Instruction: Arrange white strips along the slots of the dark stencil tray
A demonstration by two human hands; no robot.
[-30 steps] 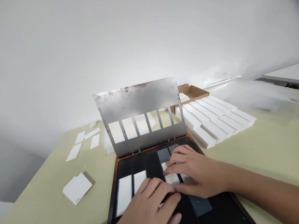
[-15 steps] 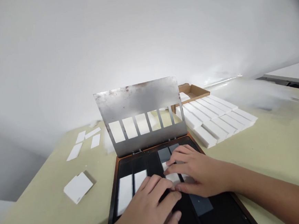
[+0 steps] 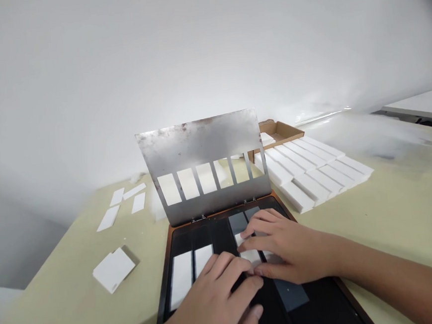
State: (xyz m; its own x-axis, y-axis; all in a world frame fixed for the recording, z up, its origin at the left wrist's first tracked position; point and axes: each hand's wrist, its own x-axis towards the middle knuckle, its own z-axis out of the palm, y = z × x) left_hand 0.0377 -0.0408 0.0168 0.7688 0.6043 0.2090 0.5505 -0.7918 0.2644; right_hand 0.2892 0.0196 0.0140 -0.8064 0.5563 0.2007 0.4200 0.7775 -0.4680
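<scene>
A shallow black tray (image 3: 221,231) with an orange-brown edge has a hinged metal plate (image 3: 199,143) with a row of rectangular cutouts standing up at its far side. White cards (image 3: 182,279) lie in its left part, and another white card (image 3: 250,257) lies under my fingers in the middle. My right hand (image 3: 278,247) rests over that middle card, fingers bent but spread. Beside it, my left hand (image 3: 226,291) has curled, separated fingers, their tips at the card's near side. Dark grey strips (image 3: 291,293) show around my right hand. My hands hide part of the cards.
Rows of stacked white cards (image 3: 314,174) stand at the right rear, before an open cardboard box (image 3: 286,131). Several loose white pieces (image 3: 108,218) and a small white stack (image 3: 114,270) lie on the yellowish table (image 3: 62,294) at left. A pale wall rises behind.
</scene>
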